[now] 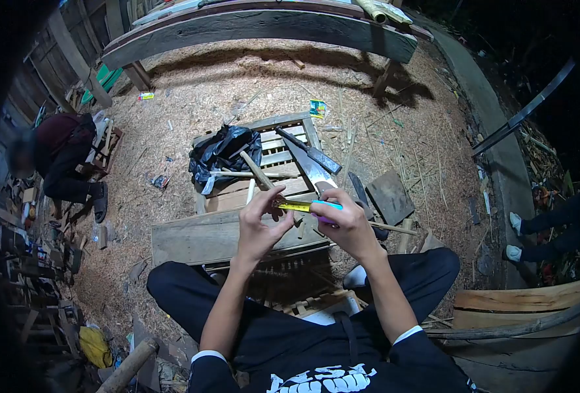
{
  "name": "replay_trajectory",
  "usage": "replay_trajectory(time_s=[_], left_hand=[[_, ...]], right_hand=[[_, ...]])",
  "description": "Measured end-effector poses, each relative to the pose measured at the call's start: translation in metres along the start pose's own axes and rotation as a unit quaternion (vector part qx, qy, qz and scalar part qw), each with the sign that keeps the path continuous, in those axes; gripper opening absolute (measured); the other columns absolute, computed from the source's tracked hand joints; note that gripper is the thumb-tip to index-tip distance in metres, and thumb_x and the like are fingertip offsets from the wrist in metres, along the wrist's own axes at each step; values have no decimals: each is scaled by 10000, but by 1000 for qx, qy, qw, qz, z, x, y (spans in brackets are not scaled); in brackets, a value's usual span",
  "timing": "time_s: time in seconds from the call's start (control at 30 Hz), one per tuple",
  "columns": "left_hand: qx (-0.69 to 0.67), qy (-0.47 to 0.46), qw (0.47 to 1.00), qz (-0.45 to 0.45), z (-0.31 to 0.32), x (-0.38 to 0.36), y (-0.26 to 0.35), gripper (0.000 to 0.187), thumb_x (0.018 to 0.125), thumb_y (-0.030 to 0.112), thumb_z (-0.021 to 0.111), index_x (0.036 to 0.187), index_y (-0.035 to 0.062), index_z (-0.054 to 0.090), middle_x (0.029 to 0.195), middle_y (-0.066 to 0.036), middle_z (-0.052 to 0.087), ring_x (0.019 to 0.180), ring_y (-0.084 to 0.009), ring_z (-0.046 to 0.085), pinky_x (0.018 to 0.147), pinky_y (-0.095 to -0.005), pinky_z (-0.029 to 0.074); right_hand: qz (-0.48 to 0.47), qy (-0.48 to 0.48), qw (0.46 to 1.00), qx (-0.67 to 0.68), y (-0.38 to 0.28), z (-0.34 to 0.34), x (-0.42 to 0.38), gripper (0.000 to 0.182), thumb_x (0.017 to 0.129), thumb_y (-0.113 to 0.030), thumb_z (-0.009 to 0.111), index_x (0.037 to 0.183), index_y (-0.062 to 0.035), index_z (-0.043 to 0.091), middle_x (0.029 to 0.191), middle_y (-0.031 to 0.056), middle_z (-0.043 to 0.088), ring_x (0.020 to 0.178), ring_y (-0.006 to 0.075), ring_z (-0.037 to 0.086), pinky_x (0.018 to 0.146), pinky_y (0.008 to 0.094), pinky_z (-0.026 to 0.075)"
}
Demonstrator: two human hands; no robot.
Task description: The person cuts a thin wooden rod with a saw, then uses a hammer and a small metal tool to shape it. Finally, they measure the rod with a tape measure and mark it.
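My right hand (344, 219) is closed around a tape measure (327, 208) with a blue and purple case. A short length of its yellow blade (292, 205) sticks out to the left. My left hand (258, 223) curves around the blade's free end, its thumb and forefinger apart. Beneath both hands is a slatted wooden crate (277, 157) with a plank (198, 237) along its near side. A wooden stick (256, 169) slants over the crate toward my left hand. A wide saw-like blade (308, 164) and a dark-handled tool (319, 157) lie beyond my right hand.
A black plastic bag (219, 157) lies on the crate's left part. A long wooden bench (257, 29) spans the back. Another person (67, 154) sits at the left, and a person's legs (545, 229) show at the right. Sawdust and shavings (146, 216) cover the ground.
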State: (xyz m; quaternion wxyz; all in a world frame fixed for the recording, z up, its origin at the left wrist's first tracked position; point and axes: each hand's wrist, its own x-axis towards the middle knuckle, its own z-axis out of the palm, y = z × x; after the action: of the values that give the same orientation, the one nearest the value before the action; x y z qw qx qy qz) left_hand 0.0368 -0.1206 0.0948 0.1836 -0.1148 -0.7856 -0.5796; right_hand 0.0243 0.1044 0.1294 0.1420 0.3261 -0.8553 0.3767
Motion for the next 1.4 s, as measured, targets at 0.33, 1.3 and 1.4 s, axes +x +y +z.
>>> replay_trajectory(time_s=[0.33,1.3,1.4], left_hand=[[25,10,1000,2,-2,0,3,556,783,-5,807,1322,32,674,1014,-65,718,821,-98,673,670,-254,554],[-42,-2,996,-81,-3,0,1,553,755,26,851,1229,-4,568,910,-58,706,722,-84,634,626,-243,530],[-76,-21,988,-130,-3,-1,-4,591,768,-1,855,1229,52,488,973,-48,704,815,-81,647,699,-238,537]], right_hand=[[4,-13,1000,9,-3,1,3,428,732,26,811,1126,-104,705,1131,124,628,979,309,716,784,401,592],[34,-32,998,34,-7,-2,-2,413,750,18,812,1135,-92,712,1123,127,627,975,304,699,796,392,586],[51,-39,996,64,-9,-4,-3,393,760,13,812,1127,-82,707,1120,131,627,956,306,693,793,388,581]])
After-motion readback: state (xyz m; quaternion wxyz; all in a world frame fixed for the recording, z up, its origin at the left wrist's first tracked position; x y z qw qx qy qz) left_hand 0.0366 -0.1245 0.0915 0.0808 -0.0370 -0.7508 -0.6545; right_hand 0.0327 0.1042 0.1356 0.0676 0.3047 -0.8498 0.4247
